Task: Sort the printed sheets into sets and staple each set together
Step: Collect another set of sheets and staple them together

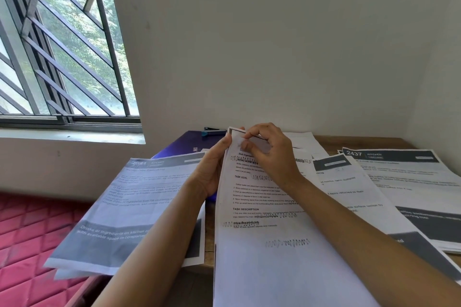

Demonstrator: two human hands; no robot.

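- the left hand (212, 172) stands on its edge against the left margin of the held set of sheets (262, 244); its thumb lies on the front near the top corner and its fingers wrap behind the paper, gripping it.
- the right hand (270, 154) reaches across the top of that set with the wrist bent, its fingers curled down and pinching the upper left corner (just beside the left thumb); its forearm lies diagonally over the set's right half.
- the set tilts up toward the camera, top corner raised, and its lower part runs out of view at the bottom.
- left of the set, the 2641 pile (139, 207) overhangs the table's near edge, above a red mattress (25, 244).
- right of the set, a middle pile (331, 174) lies partly under the right forearm, and the 2437 pile (404, 182) lies beyond it.
- behind the set's top edge, the stapler (212, 131) lies on a purple folder (179, 147), close to the wall.
- bare wood of the table (369, 141) shows behind and to the right of the set, and in a narrow strip between the set and the 2641 pile.
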